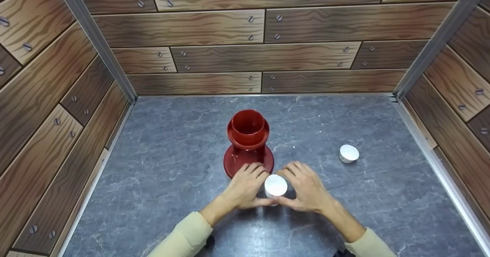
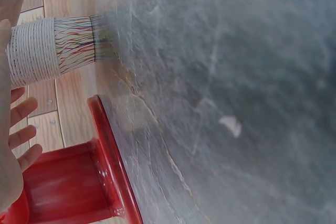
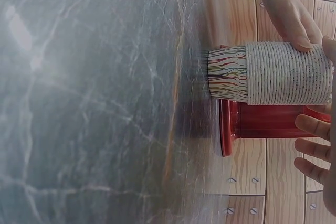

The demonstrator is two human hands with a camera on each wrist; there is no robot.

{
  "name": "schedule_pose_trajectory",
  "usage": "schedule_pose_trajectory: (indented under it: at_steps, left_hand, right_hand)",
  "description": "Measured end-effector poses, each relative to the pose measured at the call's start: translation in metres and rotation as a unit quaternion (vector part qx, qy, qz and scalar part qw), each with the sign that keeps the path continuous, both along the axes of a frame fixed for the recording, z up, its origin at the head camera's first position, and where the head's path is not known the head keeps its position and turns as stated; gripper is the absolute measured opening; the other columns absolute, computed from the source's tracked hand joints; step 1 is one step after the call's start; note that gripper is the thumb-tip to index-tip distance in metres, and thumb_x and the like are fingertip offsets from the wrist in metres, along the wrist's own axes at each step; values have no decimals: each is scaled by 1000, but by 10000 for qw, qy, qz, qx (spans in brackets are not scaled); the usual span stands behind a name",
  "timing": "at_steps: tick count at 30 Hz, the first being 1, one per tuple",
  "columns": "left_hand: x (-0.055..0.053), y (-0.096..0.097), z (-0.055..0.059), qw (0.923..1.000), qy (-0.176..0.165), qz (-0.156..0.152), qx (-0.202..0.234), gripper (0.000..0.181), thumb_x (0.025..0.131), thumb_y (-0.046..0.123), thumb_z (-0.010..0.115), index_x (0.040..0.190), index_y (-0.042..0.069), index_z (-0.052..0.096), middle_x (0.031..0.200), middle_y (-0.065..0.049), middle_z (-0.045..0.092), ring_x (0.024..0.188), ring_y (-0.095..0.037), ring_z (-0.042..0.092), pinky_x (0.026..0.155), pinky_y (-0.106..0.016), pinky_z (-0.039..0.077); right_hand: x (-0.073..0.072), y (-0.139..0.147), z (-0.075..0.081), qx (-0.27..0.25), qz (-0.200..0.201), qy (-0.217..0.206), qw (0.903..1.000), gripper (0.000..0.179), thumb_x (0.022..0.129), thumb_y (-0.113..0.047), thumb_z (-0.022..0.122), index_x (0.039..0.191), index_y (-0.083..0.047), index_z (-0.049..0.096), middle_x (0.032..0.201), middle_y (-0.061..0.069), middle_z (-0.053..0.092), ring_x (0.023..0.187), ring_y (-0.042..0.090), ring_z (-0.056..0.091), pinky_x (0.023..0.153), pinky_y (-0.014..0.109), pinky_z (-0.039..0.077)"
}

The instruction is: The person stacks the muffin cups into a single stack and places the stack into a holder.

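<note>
A tall stack of white paper cups with thin coloured streaks stands upright on the grey table, mouths up. My left hand curves round its left side near the top, thumb at the front. Around the right side curves my right hand, and the two thumbs nearly meet at the near side. In the right wrist view, the fingers of the right hand are spread beside the stack. Just behind the stack is a red stand with a round base and a cup-shaped open top.
A single white paper cup sits apart on the right of the table. Wood-patterned walls close in the back and both sides, with metal strips along the edges.
</note>
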State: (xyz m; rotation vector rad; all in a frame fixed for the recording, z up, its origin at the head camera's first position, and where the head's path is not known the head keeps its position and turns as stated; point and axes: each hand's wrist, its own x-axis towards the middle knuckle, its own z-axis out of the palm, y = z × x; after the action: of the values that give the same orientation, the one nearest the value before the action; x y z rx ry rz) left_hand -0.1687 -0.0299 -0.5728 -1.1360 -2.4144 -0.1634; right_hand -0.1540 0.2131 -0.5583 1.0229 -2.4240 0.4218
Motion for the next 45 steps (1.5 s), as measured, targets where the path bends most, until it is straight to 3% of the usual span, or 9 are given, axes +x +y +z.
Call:
schedule_pose_trajectory:
  at_steps: [8,31,45]
  left_hand:
    - [0,0,1,10000,-46,-19,55,71,86,85,58,114,20,66,116,4,69,120,-18,61,98,-36,52]
    - [0,1,0,9998,-151,50,-98,72,86,85,58,116,21,66,118,4,69,121,-18,61,99,-36,52]
    - [0,1,-1,9996,131,-74,225,73,82,86,63,114,20,65,114,4,69,118,-18,63,94,-35,54]
  right_hand:
    - [1,1,0,-70,10,-11,10000,60,85,-70,70,117,-20,69,111,-1,69,104,18,64,88,38,54]
    - [0,0,0,-40,4,-73,10000,59,86,-70,70,115,-19,70,111,-1,69,105,18,64,90,39,55]
    - [0,14,3,119,-36,-167,9998,62,85,-70,72,123,-21,70,116,-2,69,107,16,64,88,37,55]
